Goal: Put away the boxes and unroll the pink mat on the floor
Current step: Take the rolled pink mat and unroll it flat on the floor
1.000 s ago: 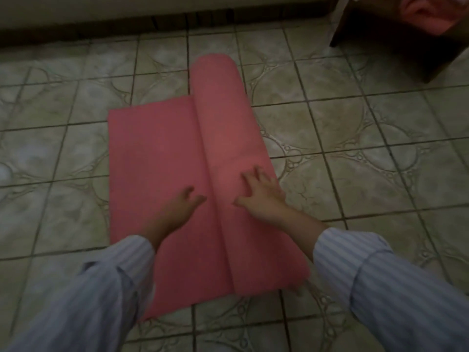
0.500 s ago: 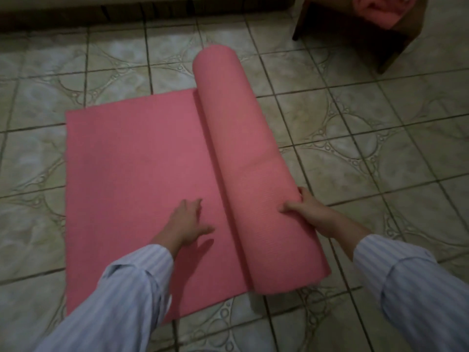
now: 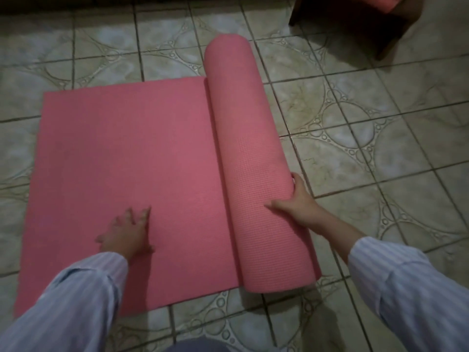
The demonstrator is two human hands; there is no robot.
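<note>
While left hand (image 3: pixel 127 237) lies flat on pink mat (image 3: pixel 121 174), right hand (image 3: pixel 297 207) cups its roll.

Dark furniture (image 3: pixel 355 26) cropped at top.

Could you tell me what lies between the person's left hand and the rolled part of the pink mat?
Only bare, flat unrolled mat separates the left hand from the roll, as the head view shows.

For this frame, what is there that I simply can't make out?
- Head view: dark furniture at top right, cut off by the frame edge; the pink thing on it is unidentifiable.
- How much mat remains in the roll: hidden inside.
- Right hand fingertips: behind the roll.
- Boxes: none in view.
</note>
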